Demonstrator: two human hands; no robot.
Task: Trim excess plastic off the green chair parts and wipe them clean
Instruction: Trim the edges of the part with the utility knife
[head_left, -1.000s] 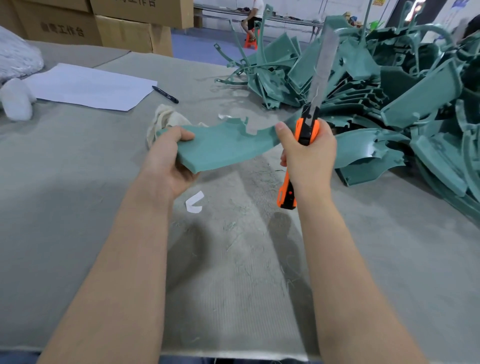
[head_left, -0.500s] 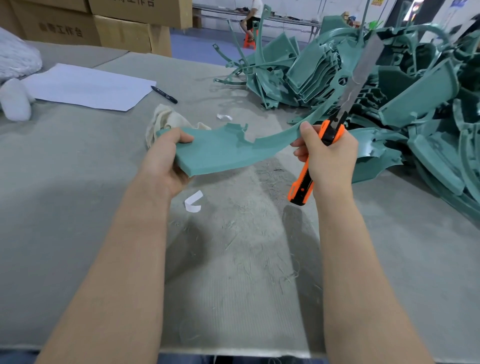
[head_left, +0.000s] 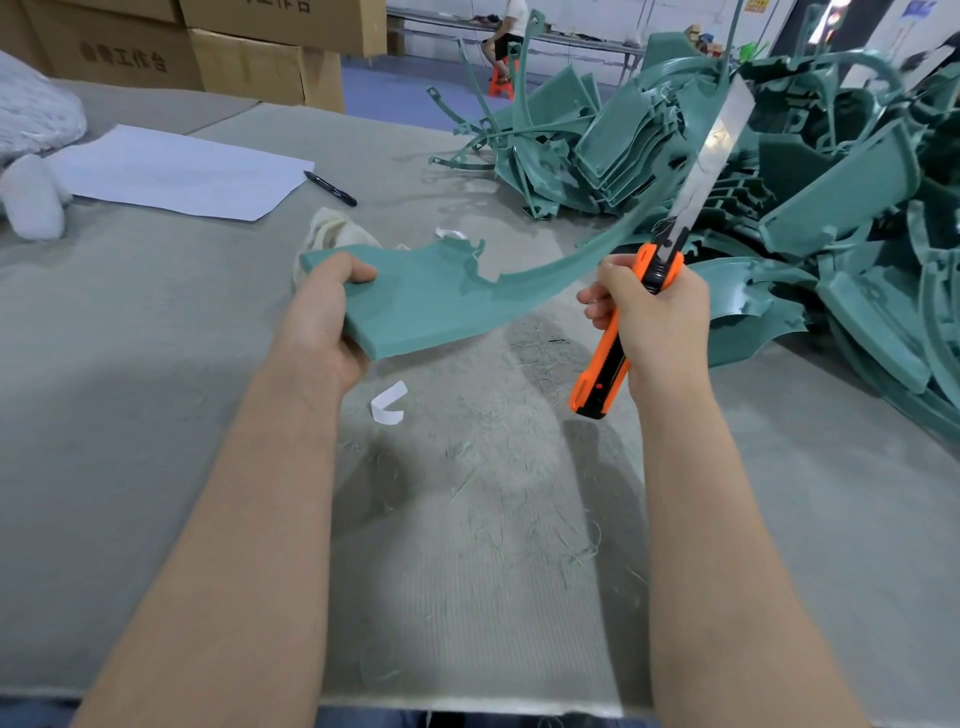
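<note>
Your right hand (head_left: 657, 322) has carried the utility knife (head_left: 597, 384) outward over the last second. The blade (head_left: 711, 156) began close to the broad end of the green chair part (head_left: 431, 306) and now crosses the upper edge of its thin curved arm, well out from your left hand (head_left: 324, 312). Your right hand's fingers are wrapped tight round the orange handle, with the long blade pointing up and away from you. Your left hand has not shifted: thumb on top and fingers curled under, it clamps the broad end and holds the part in the air above the bench (head_left: 156, 415), between your two hands. I judge this to be one scraping pass along that edge, nearing its end, with the arm's tip still to do. Fine green shavings (head_left: 493, 467) lie on the bench below your hands and nearer to you. The wiping is not yet begun: the cloth (head_left: 332, 228) sits just beyond your left hand, untouched. The pile of green parts (head_left: 831, 208) waits beyond your right hand.
</note>
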